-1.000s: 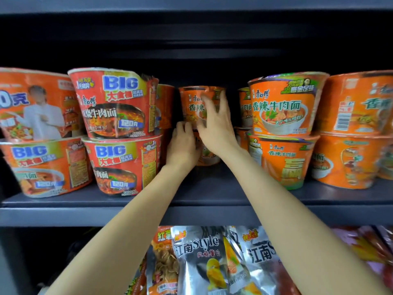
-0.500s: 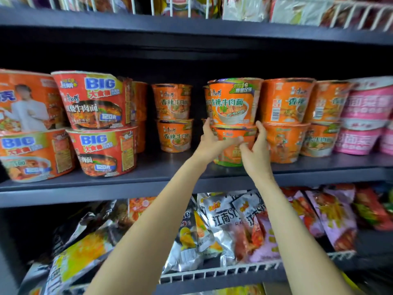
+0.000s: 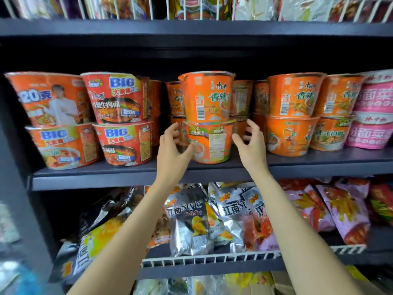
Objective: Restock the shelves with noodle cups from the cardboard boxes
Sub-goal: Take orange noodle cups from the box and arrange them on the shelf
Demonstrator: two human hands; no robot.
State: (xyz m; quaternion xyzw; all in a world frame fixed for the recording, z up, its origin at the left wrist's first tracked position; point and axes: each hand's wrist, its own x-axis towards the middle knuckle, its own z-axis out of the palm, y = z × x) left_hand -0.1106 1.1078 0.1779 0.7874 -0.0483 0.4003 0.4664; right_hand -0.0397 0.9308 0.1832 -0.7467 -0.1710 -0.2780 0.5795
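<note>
Two orange noodle cups stand stacked at the front middle of the dark shelf (image 3: pixel 212 169): an upper cup (image 3: pixel 207 96) on a lower cup (image 3: pixel 210 141). My left hand (image 3: pixel 173 152) hovers at the lower cup's left side, fingers loosely spread, thumb close to or touching the cup. My right hand (image 3: pixel 251 143) is just off its right side, fingers curved and apart from the cup. Neither hand holds anything. More orange cups (image 3: pixel 293 116) fill the row to the right and behind.
Red "BIG" noodle cups (image 3: pixel 119 122) are stacked on the shelf's left; pink cups (image 3: pixel 374 111) at the far right. Snack bags (image 3: pixel 191 220) fill the wire-fronted shelf below. The shelf above (image 3: pixel 191 28) hangs low over the cups. A dark upright frames the left.
My hands have let go of the stacked pair and opened away from the lower cup. The stack now sits further left and forward, its faces turned. The camera has moved closer.
</note>
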